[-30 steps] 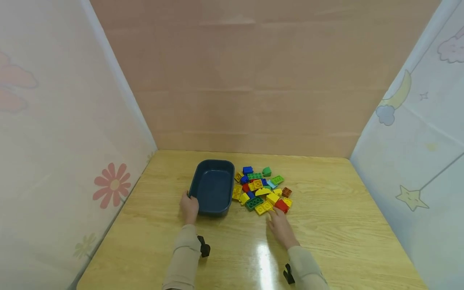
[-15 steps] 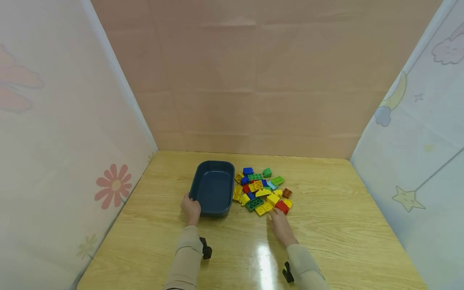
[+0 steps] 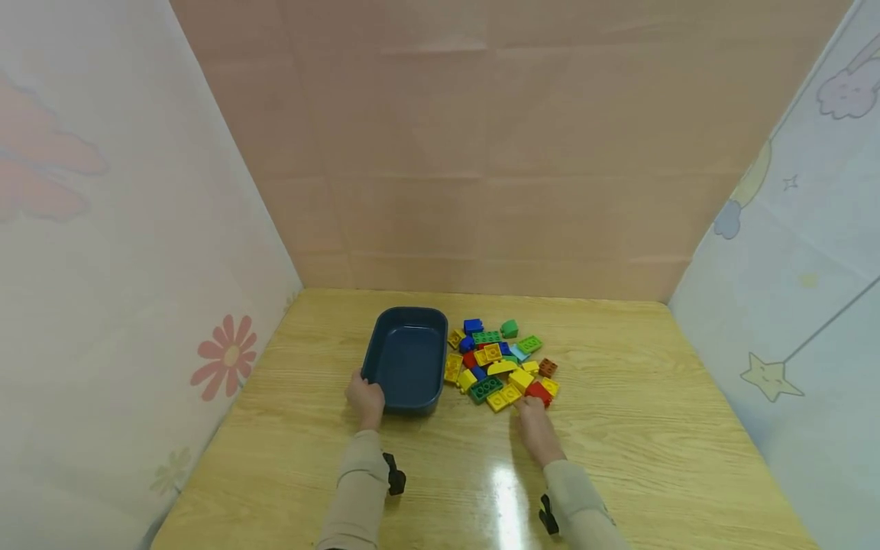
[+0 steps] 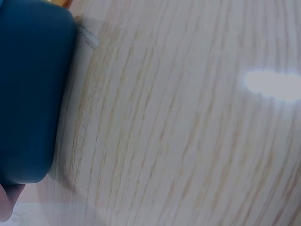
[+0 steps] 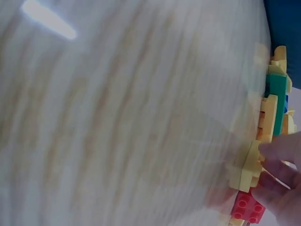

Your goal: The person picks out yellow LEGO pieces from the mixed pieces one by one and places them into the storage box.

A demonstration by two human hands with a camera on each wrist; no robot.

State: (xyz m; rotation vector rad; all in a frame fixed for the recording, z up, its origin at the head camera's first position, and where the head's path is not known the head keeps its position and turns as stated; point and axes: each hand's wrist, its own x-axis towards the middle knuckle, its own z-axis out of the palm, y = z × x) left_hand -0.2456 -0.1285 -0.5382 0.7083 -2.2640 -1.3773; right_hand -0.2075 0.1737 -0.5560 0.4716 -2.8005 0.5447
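Observation:
My left hand (image 3: 367, 400) grips the near left corner of a dark blue plastic tray (image 3: 381, 340); in the left wrist view only a bit of the hand (image 4: 4, 203) shows below the tray wall (image 4: 33, 94). At the near edge of a pile of toy building bricks, my right hand (image 3: 539, 431) has its fingertips down among the bricks. The right wrist view shows thumb and finger at both ends of a yellow brick (image 5: 248, 167), pinching it. Just beside those fingers lies a red brick (image 5: 248, 207), also seen from above (image 3: 539, 393).
Several loose bricks, such as a dark green one (image 3: 485, 389), a blue one (image 3: 473, 326) and a brown one (image 3: 548, 367), lie right of the tray. Behind the wooden table (image 3: 619, 443) stands a brown backdrop (image 3: 481, 191), with printed sheets on both sides.
The head view has shifted slightly. Both hands, the tray and the bricks keep nearly the same places, and the left hand stays at the tray's corner.

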